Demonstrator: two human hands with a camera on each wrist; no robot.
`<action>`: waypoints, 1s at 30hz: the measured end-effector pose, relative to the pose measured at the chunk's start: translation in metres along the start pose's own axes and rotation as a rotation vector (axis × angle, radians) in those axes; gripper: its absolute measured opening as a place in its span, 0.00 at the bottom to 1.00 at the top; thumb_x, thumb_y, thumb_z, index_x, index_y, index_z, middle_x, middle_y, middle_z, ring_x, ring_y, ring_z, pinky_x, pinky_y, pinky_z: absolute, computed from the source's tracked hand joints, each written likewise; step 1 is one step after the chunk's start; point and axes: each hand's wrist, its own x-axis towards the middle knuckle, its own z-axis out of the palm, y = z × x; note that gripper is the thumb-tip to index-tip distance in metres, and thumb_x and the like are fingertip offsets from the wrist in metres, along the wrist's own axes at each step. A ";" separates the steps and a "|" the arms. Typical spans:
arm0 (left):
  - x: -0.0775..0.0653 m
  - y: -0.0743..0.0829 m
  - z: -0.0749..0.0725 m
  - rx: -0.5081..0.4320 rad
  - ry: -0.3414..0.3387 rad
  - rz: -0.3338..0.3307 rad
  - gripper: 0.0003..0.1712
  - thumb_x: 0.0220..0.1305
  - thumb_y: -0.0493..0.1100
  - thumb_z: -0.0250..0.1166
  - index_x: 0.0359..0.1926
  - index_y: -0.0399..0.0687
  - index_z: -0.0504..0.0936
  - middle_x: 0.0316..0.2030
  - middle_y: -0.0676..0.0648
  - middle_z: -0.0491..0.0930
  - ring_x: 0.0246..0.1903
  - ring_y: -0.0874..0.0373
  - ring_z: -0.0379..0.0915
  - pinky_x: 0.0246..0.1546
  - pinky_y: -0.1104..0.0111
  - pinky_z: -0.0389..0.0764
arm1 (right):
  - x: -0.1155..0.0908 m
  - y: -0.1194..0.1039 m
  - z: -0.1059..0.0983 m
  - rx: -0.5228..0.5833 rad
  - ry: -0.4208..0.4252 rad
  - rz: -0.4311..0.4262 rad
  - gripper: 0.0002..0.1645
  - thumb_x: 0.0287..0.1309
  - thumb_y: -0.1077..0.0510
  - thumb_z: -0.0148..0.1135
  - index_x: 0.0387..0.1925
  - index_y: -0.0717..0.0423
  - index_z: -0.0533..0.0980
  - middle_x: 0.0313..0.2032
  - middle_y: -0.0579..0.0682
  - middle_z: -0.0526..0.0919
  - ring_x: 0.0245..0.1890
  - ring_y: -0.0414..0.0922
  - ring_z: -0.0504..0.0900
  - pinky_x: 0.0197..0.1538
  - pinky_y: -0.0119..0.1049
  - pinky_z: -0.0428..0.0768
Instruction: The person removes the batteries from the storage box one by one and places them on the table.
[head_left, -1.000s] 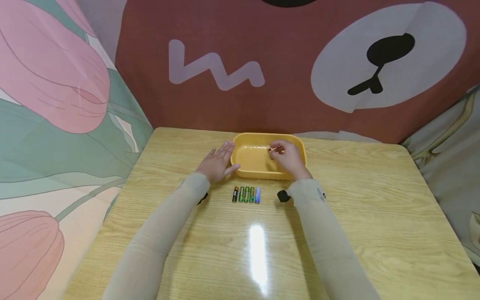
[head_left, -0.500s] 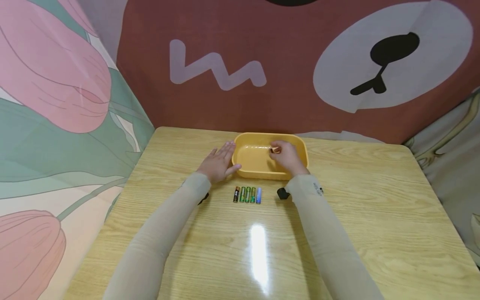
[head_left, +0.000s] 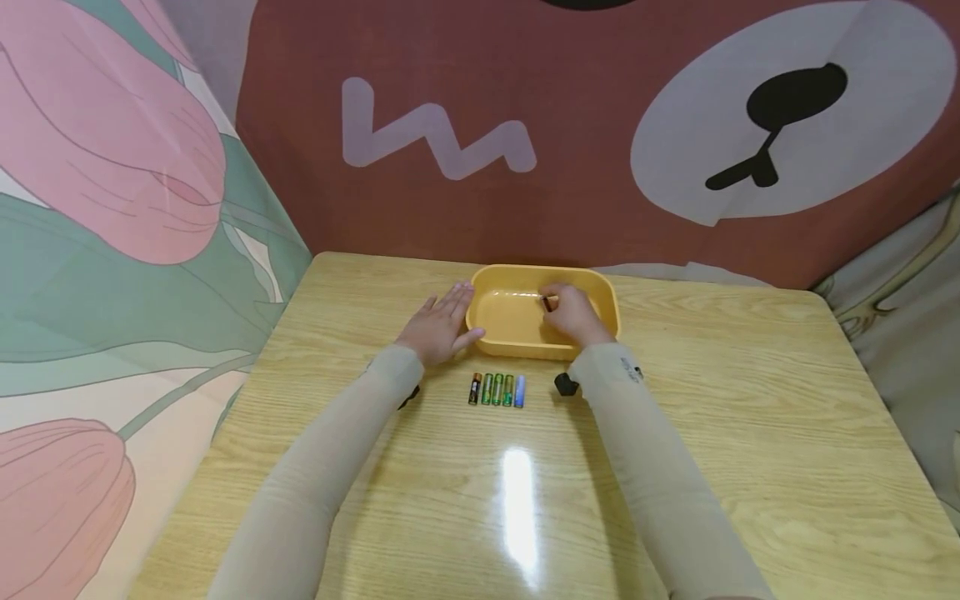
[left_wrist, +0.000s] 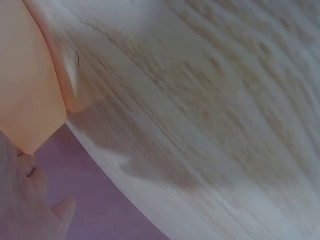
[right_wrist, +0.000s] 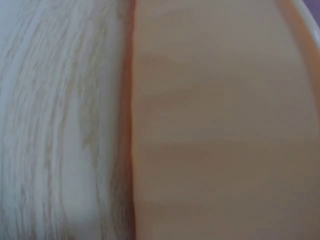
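A yellow rectangular tray (head_left: 510, 343) stands at the back of the wooden table. My left hand (head_left: 438, 327) lies with straight fingers along its left end, the fingertips at the rim. My right hand (head_left: 576, 315) reaches into the right half of the tray and pinches a small dark battery with a copper-coloured part (head_left: 550, 304), partly hidden by the fingers. In front of the tray several batteries stand side by side in a row: a black-and-copper battery (head_left: 475, 389), green batteries (head_left: 498, 390) and a blue battery (head_left: 520, 391). The left wrist view shows my left hand's fingers (left_wrist: 37, 200) beside the tray.
The wooden table (head_left: 750, 417) runs wide on both sides, with a light reflection near the front. Behind it rises a red-brown patterned backdrop (head_left: 450, 217). A black wrist camera (head_left: 566, 384) hangs beside the right sleeve. The tray wall (right_wrist: 225, 125) fills much of the right wrist view.
Inside the tray my right hand has turned slightly and its fingers have closed in more, with the battery tilting between them. The left hand stays at the tray's end. The head view has shifted slightly.
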 end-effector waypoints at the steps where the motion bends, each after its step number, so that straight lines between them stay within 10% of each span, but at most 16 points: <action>1: 0.000 0.000 0.000 0.000 0.001 0.000 0.51 0.76 0.73 0.32 0.81 0.43 0.31 0.81 0.45 0.32 0.79 0.52 0.27 0.77 0.50 0.43 | 0.000 0.000 0.000 -0.019 0.001 -0.010 0.30 0.52 0.75 0.60 0.61 0.72 0.75 0.58 0.68 0.79 0.53 0.59 0.80 0.51 0.46 0.79; 13: 0.001 0.000 0.001 -0.010 0.004 -0.011 0.51 0.76 0.73 0.33 0.81 0.45 0.31 0.81 0.46 0.31 0.79 0.54 0.26 0.77 0.51 0.41 | 0.002 -0.001 0.003 -0.148 -0.014 -0.051 0.28 0.55 0.75 0.60 0.60 0.71 0.76 0.58 0.69 0.77 0.62 0.62 0.74 0.66 0.53 0.72; 25: 0.000 0.001 0.001 -0.007 0.004 -0.014 0.51 0.76 0.72 0.34 0.81 0.44 0.32 0.81 0.46 0.32 0.79 0.54 0.26 0.77 0.51 0.40 | 0.002 0.000 0.005 -0.150 -0.024 -0.081 0.10 0.51 0.77 0.59 0.37 0.70 0.77 0.35 0.63 0.76 0.37 0.54 0.71 0.41 0.45 0.70; 30: 0.000 0.001 0.002 -0.008 0.009 -0.011 0.51 0.76 0.72 0.35 0.81 0.44 0.32 0.81 0.45 0.32 0.79 0.53 0.27 0.77 0.51 0.41 | 0.000 -0.001 0.004 -0.127 -0.022 -0.040 0.21 0.53 0.73 0.64 0.52 0.73 0.78 0.44 0.65 0.80 0.42 0.54 0.75 0.47 0.47 0.76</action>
